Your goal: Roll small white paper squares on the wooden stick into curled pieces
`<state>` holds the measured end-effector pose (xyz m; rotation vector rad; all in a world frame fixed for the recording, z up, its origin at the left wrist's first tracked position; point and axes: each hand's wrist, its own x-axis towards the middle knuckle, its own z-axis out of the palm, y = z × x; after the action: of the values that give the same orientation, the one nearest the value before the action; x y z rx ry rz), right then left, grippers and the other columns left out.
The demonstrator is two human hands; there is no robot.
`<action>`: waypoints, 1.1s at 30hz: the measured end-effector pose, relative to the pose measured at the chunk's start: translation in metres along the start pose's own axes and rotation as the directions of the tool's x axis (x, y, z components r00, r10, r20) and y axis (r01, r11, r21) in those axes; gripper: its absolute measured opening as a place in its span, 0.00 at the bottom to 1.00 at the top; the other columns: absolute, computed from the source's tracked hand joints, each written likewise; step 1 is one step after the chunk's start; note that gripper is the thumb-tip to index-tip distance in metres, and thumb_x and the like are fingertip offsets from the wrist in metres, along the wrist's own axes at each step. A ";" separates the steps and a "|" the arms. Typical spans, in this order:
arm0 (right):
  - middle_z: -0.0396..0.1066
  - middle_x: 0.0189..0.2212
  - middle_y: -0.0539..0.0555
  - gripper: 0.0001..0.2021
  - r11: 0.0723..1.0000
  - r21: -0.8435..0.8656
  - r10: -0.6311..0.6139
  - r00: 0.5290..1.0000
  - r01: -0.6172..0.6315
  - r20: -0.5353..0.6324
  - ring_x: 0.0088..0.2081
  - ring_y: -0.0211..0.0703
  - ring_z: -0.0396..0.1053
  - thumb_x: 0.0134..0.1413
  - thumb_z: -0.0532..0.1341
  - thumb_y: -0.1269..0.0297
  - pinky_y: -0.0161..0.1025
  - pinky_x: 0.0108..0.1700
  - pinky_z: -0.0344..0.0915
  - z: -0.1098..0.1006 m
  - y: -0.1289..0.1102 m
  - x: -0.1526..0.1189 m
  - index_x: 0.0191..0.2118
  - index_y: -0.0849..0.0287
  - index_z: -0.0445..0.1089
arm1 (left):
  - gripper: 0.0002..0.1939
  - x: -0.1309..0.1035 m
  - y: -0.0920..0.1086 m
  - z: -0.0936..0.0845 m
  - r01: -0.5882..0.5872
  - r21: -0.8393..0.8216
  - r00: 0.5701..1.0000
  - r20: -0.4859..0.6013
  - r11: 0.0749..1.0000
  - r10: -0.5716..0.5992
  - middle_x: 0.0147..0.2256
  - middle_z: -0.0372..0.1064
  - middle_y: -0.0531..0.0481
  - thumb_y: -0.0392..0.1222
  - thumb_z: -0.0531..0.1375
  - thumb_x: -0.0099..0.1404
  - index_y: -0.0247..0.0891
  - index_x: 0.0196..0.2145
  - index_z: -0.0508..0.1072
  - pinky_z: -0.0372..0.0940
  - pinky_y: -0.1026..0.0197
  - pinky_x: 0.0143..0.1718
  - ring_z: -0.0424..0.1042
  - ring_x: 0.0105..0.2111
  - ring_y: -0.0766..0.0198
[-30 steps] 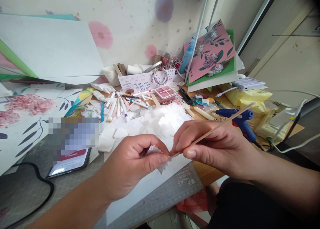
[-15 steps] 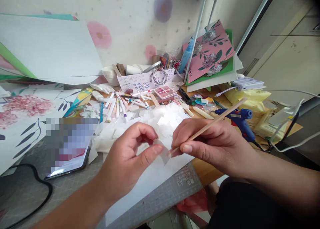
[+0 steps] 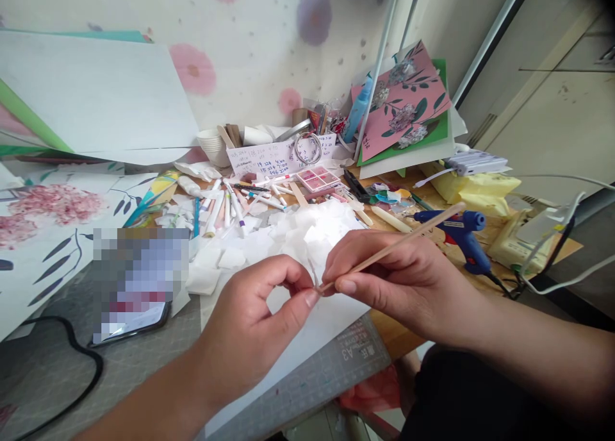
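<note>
Stick (image 3: 398,244), tip now against thumb of left hand (image 3: 257,322)

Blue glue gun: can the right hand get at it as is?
Probably yes: the glue gun lies just beyond the right hand, with no barrier seen between. But that hand pinches the thin stick, so it would likely need freeing first.

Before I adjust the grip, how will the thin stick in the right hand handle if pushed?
The stick should be fairly stiff: it runs straight beyond the right hand without visible sag. It's probably light, being so slender. Pushed hard sideways, that thinness could let it flex or snap.
</note>
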<state>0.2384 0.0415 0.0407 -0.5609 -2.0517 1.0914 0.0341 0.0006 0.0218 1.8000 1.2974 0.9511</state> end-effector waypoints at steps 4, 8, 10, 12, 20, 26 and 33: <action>0.76 0.33 0.56 0.05 0.999 0.041 0.028 0.999 -0.026 -0.035 0.37 0.42 0.75 0.59 0.64 0.72 0.37 0.37 0.72 -0.004 0.003 -0.001 0.35 0.65 0.78 | 0.07 0.002 -0.006 -0.003 0.080 -0.124 0.996 -0.024 0.989 -0.083 0.24 0.65 0.58 0.40 0.59 0.64 0.42 0.27 0.71 0.57 0.63 0.28 0.63 0.26 0.66; 0.76 0.31 0.53 0.05 0.976 0.212 0.076 0.994 -0.057 -0.081 0.35 0.41 0.75 0.59 0.65 0.71 0.38 0.37 0.74 -0.011 0.011 -0.001 0.33 0.60 0.78 | 0.07 0.005 -0.017 -0.004 0.176 -0.287 0.980 -0.036 0.942 -0.194 0.24 0.65 0.58 0.43 0.60 0.63 0.43 0.27 0.72 0.57 0.62 0.29 0.62 0.27 0.65; 0.76 0.30 0.52 0.05 0.950 0.301 0.113 0.989 -0.081 -0.091 0.34 0.40 0.76 0.58 0.65 0.70 0.38 0.37 0.75 -0.016 0.016 -0.001 0.32 0.58 0.78 | 0.07 0.008 -0.021 -0.005 0.193 -0.299 0.974 -0.053 0.934 -0.218 0.25 0.66 0.57 0.43 0.60 0.63 0.43 0.27 0.72 0.57 0.62 0.31 0.62 0.28 0.64; 0.76 0.30 0.52 0.04 0.929 0.357 0.139 0.985 -0.094 -0.102 0.33 0.40 0.77 0.58 0.66 0.68 0.39 0.37 0.76 -0.020 0.020 -0.002 0.32 0.57 0.77 | 0.07 0.010 -0.023 -0.006 0.197 -0.283 0.971 -0.076 0.939 -0.226 0.25 0.67 0.57 0.42 0.60 0.63 0.42 0.27 0.72 0.57 0.61 0.32 0.63 0.29 0.64; 0.76 0.30 0.53 0.08 0.916 0.346 0.263 0.955 -0.203 -0.135 0.30 0.38 0.76 0.53 0.70 0.59 0.37 0.35 0.75 -0.038 0.036 -0.002 0.30 0.59 0.77 | 0.08 0.014 -0.021 -0.011 0.216 -0.197 0.960 -0.136 0.956 -0.245 0.23 0.66 0.57 0.43 0.58 0.60 0.42 0.24 0.71 0.58 0.60 0.32 0.63 0.28 0.63; 0.73 0.27 0.51 0.11 0.906 0.272 0.388 0.893 -0.325 -0.226 0.31 0.38 0.75 0.58 0.66 0.58 0.37 0.38 0.74 -0.040 0.065 0.009 0.31 0.61 0.72 | 0.10 0.021 -0.023 -0.018 0.199 -0.048 0.951 -0.231 0.979 -0.204 0.23 0.65 0.55 0.45 0.57 0.60 0.41 0.23 0.69 0.61 0.61 0.30 0.65 0.27 0.61; 0.71 0.50 0.58 0.14 0.894 0.038 0.436 0.845 -0.447 -0.309 0.46 0.47 0.73 0.65 0.61 0.62 0.49 0.47 0.73 -0.038 0.078 0.026 0.53 0.61 0.68 | 0.06 0.023 -0.025 -0.022 0.088 0.278 0.949 -0.315 0.957 0.004 0.29 0.70 0.52 0.42 0.58 0.63 0.43 0.27 0.68 0.65 0.58 0.37 0.71 0.33 0.56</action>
<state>0.2540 0.1208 -0.0004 -1.1926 -1.7058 1.1357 0.0096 0.0315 0.0143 1.8803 1.7440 1.1017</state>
